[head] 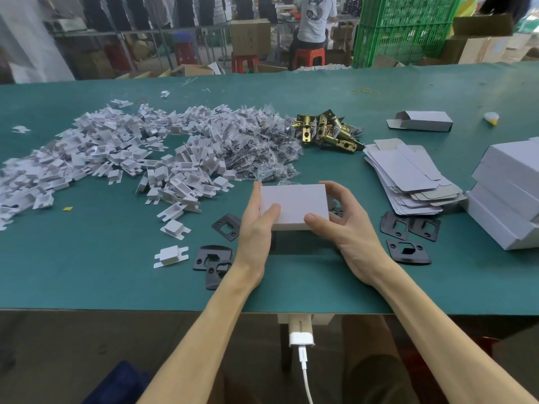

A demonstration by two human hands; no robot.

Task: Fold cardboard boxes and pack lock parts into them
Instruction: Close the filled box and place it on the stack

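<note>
The left hand (256, 225) and right hand (344, 225) are gripping a closed white box (294, 205) by its ends, over the green surface (87, 272). Close by, black plates (408, 250) are lying on both sides, flat box blanks (408, 176) are sitting to the right, brass latches (326, 131) lying beyond

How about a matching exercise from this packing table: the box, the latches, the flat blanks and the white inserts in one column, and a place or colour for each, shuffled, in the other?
Things
1. box
2. latches
3. blanks
4. inserts

Descriptions
A. heaped across the left of the table
B. gripped by left hand and right hand
C. brass-coloured, in a small pile
D. stacked flat, right of the hands

Pairs: 1-B, 2-C, 3-D, 4-A
</note>
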